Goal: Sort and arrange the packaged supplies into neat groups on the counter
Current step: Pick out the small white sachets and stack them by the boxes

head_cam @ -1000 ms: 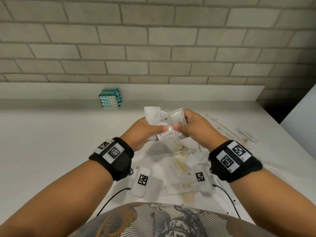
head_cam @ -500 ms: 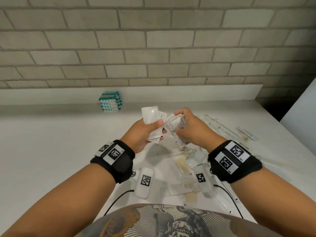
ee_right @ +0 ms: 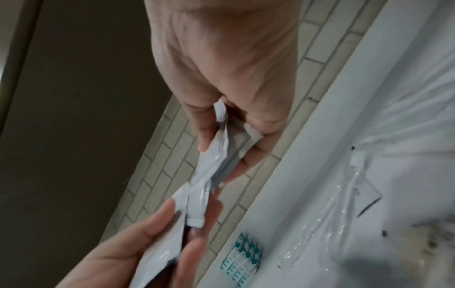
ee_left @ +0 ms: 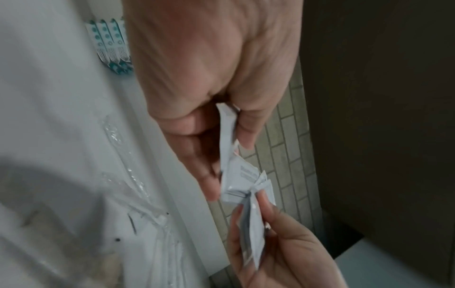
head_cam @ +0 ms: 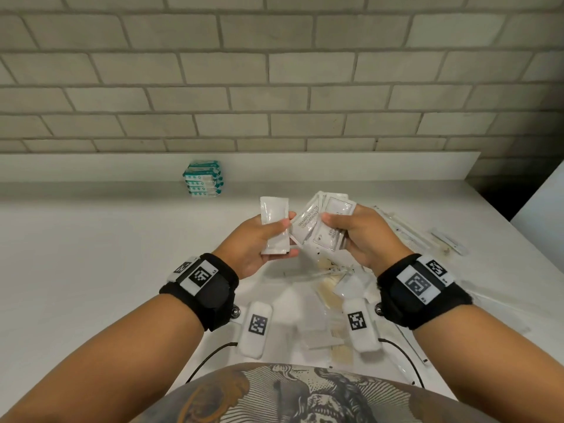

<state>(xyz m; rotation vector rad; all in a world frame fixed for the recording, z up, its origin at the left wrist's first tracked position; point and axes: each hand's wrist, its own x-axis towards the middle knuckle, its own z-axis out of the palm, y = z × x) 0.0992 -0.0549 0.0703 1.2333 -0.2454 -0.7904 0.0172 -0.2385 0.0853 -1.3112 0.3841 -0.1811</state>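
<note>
Sachets fanned between right hand thumb and fingers

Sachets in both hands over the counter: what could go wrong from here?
1. The right hand pinches a loose fan of printed sachets; one could slip out into the unsorted pile of clear wrappers below.
2. The left hand holds its plain white sachets by the lower half only, so adding another could splay them.

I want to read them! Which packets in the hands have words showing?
The fanned sachets in the right hand show printed words; the sachet in the left hand shows a plain white face.
</note>
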